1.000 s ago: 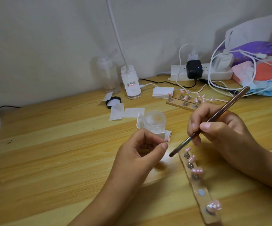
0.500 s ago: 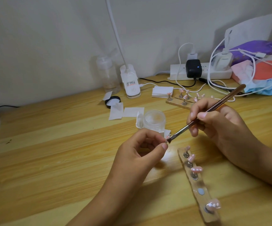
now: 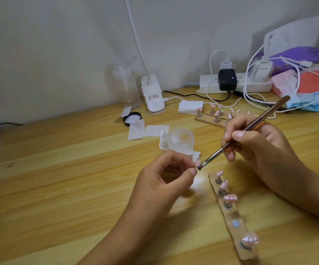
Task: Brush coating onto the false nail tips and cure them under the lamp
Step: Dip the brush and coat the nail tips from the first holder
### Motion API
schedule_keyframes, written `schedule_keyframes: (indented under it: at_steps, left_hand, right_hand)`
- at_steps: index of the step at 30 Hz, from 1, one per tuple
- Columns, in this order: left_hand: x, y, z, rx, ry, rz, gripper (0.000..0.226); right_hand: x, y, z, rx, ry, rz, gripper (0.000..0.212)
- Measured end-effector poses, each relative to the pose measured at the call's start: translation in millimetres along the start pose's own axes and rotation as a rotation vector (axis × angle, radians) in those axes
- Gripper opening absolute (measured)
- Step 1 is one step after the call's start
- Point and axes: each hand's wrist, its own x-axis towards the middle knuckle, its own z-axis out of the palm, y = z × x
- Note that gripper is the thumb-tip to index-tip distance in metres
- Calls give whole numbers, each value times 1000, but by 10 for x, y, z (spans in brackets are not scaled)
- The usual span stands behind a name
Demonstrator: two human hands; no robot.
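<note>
A person's two bare hands work over a pale wooden table (image 3: pixel 59 178), seen from above.

The left hand (image 3: pixel 164 180) is closed in a fine pinch. Its thumb and forefinger tips meet around a tiny pink false nail tip (image 3: pixel 198 162), and the other fingers curl loosely toward the palm. The stand beneath the tip is mostly hidden by the fingertips.

The right hand (image 3: pixel 260 148) grips a slim brush (image 3: pixel 213 155) the way one holds a pen. The thumb lies across the brown handle and the forefinger and middle finger curl under it. The handle slants up and away to the right. The dark bristles touch the pinched nail tip.

Just beyond the left hand stands a small open clear jar (image 3: pixel 180 139) on white wipes.

Below the right hand lies a wooden holder strip (image 3: pixel 240 233) running toward the viewer. Four pink nail tips (image 3: pixel 230 197) stand on it on small metal posts, and one round slot between them holds no post.

Farther back, partly behind the right hand, a second wooden holder (image 3: pixel 206 119) carries more tips.

Against the wall stand a white gooseneck lamp (image 3: pixel 154 98), a clear spray bottle (image 3: pixel 126 87) and a power strip (image 3: pixel 235 87) with chargers and cables.
</note>
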Motion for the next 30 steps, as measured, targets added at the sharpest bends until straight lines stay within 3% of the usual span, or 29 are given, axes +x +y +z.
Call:
schedule_keyframes:
  at_steps: [7,13,18,24,30]
  left_hand:
    - [-3,-2,2,11,-3,12,5]
    - [-14,-4,-9,14,-6,0,6]
    - [-9,-10,-13,-6,-11,-9,8]
    - [-6,-21,-19,-3,-9,-17,7]
    - [-7,-10,-19,-25,10,-12,4]
  right_hand:
    - [25,34,-17,17,96,29,17]
    - [8,14,3,9,5,-6,18]
    - [34,57,-23,18,100,23,18]
    - [20,45,-20,26,-28,-15,11]
    - [67,109,-70,88,88,-5,25]
